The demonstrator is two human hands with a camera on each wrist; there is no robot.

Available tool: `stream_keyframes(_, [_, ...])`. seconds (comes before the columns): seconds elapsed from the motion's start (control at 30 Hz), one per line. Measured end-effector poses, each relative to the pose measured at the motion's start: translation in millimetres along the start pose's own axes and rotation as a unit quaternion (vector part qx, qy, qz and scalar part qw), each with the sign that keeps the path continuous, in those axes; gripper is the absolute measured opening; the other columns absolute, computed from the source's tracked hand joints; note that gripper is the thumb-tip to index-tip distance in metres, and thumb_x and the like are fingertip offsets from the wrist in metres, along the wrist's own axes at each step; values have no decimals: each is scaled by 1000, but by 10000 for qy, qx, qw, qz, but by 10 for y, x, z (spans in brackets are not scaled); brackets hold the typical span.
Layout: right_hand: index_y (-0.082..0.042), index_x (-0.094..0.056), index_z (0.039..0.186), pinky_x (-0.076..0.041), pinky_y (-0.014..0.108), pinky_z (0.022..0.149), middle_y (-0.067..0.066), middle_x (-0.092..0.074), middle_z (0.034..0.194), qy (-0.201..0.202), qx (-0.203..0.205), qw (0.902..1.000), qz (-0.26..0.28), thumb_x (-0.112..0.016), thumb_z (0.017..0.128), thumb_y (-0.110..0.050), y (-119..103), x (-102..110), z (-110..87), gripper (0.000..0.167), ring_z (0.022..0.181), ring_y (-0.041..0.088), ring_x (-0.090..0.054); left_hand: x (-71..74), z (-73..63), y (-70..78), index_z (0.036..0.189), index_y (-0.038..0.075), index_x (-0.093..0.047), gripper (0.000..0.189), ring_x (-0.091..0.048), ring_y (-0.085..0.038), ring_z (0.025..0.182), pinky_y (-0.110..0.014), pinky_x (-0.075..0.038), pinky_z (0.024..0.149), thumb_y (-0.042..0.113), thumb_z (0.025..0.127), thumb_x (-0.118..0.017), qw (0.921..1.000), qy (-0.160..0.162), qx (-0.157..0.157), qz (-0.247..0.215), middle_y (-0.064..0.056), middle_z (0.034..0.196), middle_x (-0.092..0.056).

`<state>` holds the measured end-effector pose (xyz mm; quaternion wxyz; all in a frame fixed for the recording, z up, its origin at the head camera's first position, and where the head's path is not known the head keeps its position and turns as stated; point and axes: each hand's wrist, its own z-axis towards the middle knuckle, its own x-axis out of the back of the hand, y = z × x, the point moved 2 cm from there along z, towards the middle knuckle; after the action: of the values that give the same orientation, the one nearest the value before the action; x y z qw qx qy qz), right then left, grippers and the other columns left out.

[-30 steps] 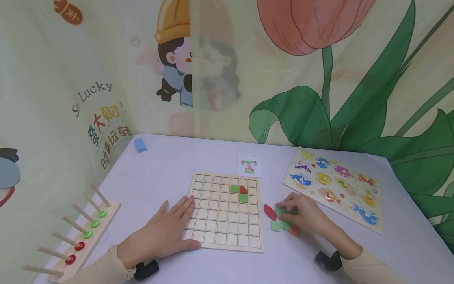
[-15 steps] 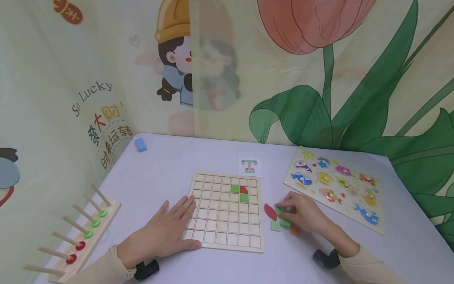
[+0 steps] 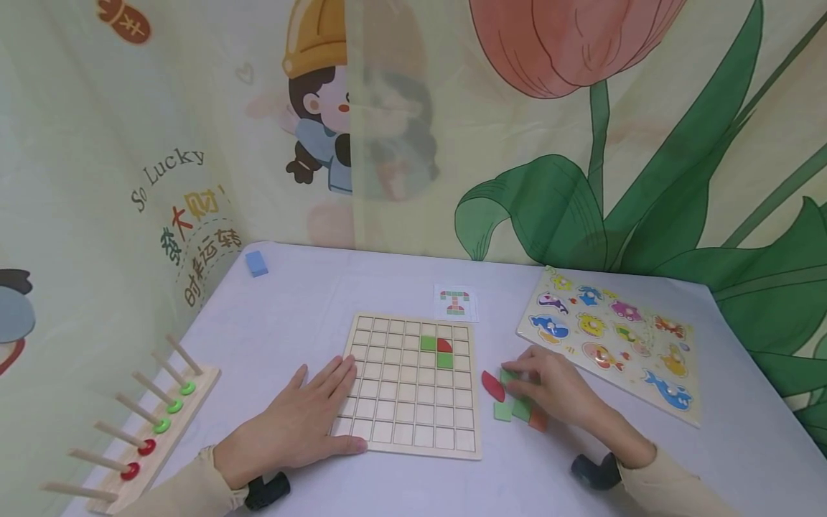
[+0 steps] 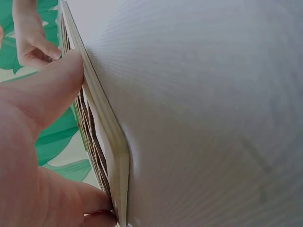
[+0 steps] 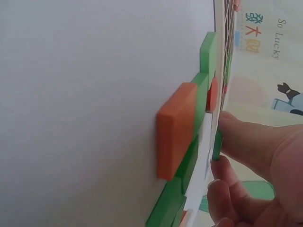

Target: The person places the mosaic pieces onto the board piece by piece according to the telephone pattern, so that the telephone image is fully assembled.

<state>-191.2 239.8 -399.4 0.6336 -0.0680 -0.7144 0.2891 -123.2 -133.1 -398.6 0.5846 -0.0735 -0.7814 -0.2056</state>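
Observation:
My left hand (image 3: 300,420) lies with straight fingers along the left edge of a wooden grid board (image 3: 395,393). In the left wrist view, its thumb (image 4: 66,78) touches the board's rim. Two green squares (image 3: 428,343) and a red quarter-round piece (image 3: 444,345) sit in cells at the board's upper right. Right of the board, my right hand (image 3: 558,388) pinches a green tile (image 5: 218,144) between thumb and fingers. Around it lie a red leaf-shaped piece (image 3: 493,385), green tiles (image 3: 502,411) and an orange tile (image 5: 177,132).
A pattern card (image 3: 455,302) lies behind the board. An animal peg puzzle (image 3: 614,337) is at the back right. Along the left stands a wooden peg rack (image 3: 164,431) with red and green rings. A blue block (image 3: 256,263) sits in the far left corner.
My right hand has stayed over the loose pieces, its fingers and the green tile shifting only slightly. The left hand has kept its place on the board.

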Motion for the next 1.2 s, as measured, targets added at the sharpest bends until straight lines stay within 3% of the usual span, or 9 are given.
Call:
stream_keyframes(0.27, [-16,-79,118,-45,19,62,-9,-66,91,109,729,9973,-49,-83,87,-20,-149,-111,142,31,79,6,-52,1,-1,1,161,1,-26,111,-18,-33,161,-71,-18,121,77,87,-58,10000,-27,12,-21,-13,172,-21])
stream_keyframes(0.57, [-17,-78,121,-44,20,64,-5,-67,96,72,1235,9923,-5,-82,88,-22,-416,-214,378,33,82,8,-52,-5,-1,4,162,2,-26,111,-17,-32,161,-71,-16,122,78,87,-58,9999,-113,58,-42,-13,172,-20])
stream_keyframes(1.0, [-13,-79,117,-40,22,63,-1,-68,94,201,1811,9827,-341,-81,89,-23,-871,-418,878,30,77,10,-50,6,5,0,161,2,-27,110,-18,-33,161,-71,-18,121,77,88,-57,10000,-29,39,62,-14,172,-20])
stream_keyframes(1.2, [-13,-80,115,-44,22,64,1,-76,98,164,1838,9816,-493,-80,90,-24,-987,-505,998,27,82,11,-61,-5,4,0,162,3,-26,111,-18,-32,161,-71,-18,121,79,87,-56,9999,-80,49,51,-13,173,-19])
